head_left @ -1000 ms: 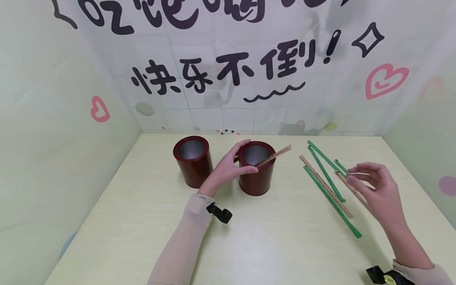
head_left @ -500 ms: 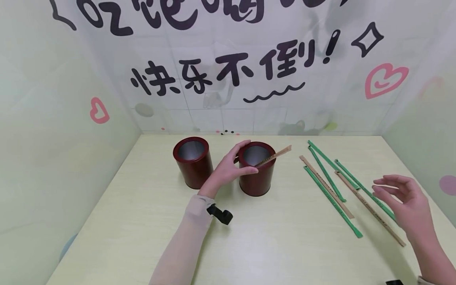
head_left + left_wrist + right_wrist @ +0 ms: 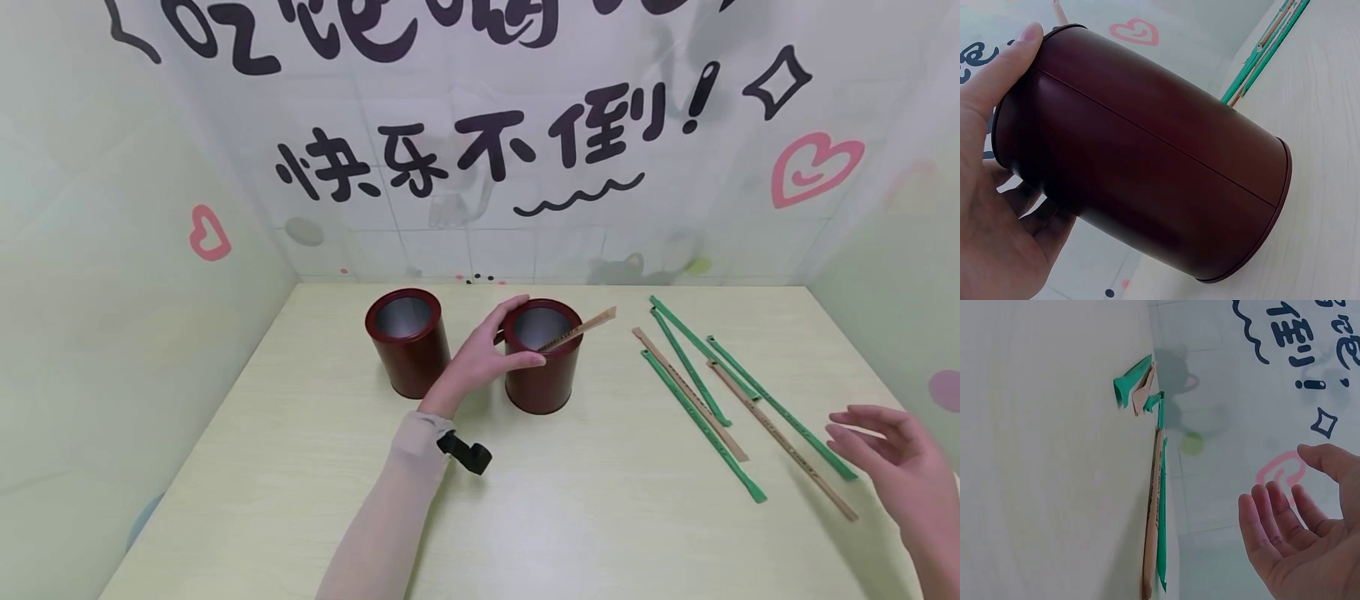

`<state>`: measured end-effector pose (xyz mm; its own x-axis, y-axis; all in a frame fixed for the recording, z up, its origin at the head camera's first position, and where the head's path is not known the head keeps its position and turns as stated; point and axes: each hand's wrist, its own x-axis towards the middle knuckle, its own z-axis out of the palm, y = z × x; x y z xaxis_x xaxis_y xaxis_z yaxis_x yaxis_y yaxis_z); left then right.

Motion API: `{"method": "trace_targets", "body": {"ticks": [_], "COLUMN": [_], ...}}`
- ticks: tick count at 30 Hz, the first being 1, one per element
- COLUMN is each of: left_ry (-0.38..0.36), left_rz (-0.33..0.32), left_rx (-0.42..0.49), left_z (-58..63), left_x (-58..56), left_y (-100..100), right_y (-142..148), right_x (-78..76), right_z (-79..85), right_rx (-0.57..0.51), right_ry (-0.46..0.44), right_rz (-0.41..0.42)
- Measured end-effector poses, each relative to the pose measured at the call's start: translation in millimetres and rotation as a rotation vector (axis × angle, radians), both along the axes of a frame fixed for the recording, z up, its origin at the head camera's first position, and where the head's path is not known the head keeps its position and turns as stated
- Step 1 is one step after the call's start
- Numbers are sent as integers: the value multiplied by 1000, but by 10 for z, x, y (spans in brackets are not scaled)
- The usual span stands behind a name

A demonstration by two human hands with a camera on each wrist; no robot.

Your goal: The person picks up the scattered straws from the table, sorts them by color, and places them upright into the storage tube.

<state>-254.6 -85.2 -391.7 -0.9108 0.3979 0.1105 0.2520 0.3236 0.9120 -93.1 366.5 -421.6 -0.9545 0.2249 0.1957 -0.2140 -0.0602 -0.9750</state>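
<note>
In the head view two dark red canisters stand open-topped on the table. My left hand (image 3: pixel 487 354) grips the rim of the right canister (image 3: pixel 542 383), thumb on the near side and fingers around the far left. A brown printed paper strip (image 3: pixel 592 323) leans out of that canister to the right; its lower part is hidden inside. Over the table's right side hovers my right hand (image 3: pixel 896 458), fingers loosely bent and holding nothing. Nearest to it lie a long green strip (image 3: pixel 787 412) and a brown strip (image 3: pixel 787 446). The right wrist view shows its palm bare.
The left canister (image 3: pixel 408 358) stands beside my left forearm. Farther left on the pile lie another brown strip (image 3: pixel 690 392) and several green strips, one green strip (image 3: pixel 705 429) being nearest me. A white printed sheet (image 3: pixel 480 242) backs the table (image 3: pixel 562 517).
My right hand has moved right and toward me, away from the strips, uncovering the green and brown ones beneath it. The left hand and both canisters have stayed put.
</note>
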Motion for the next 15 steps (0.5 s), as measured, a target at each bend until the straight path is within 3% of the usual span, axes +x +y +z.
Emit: {"method": "trace_targets", "body": {"ticks": [4,15], "left_ry": [0,-6], "left_rz": [0,0], "left_rx": [1,17], "left_z": [1,5], "left_x": [3,12], "left_y": [8,4], "right_y": [66,192], "right_x": [63,198], "right_z": [-100,-262], "right_rx": [-30,-70], "right_ry": [42,12], "right_rz": [3,9]}}
